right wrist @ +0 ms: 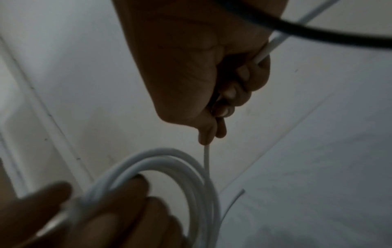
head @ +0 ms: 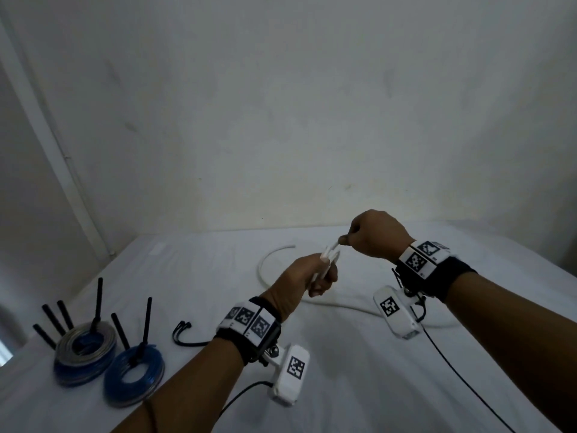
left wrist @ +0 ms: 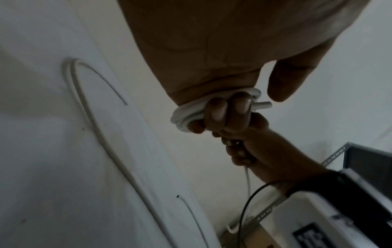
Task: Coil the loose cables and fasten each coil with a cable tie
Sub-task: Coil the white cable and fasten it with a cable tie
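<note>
A white cable [head: 274, 257] lies in a loose arc on the white table [head: 343, 370]. My left hand [head: 315, 276] grips a small coil of it [left wrist: 184, 114], fingers curled round the loops [right wrist: 169, 164]. Just above and to the right, my right hand [head: 368, 235] is fisted round the running strand [right wrist: 206, 157], which passes through the fist and out the other side [right wrist: 265, 52]. The two hands are held close together above the table. A bundle of black cable ties [head: 184, 331] lies left of my left wrist.
Two finished coils sit at the near left: a grey and blue one [head: 84, 348] and a blue one [head: 134, 376], each with black tie ends [head: 99, 295] sticking up. Thin black camera leads [head: 462, 370] hang from both wrists. A white wall [head: 281, 104] stands behind the table.
</note>
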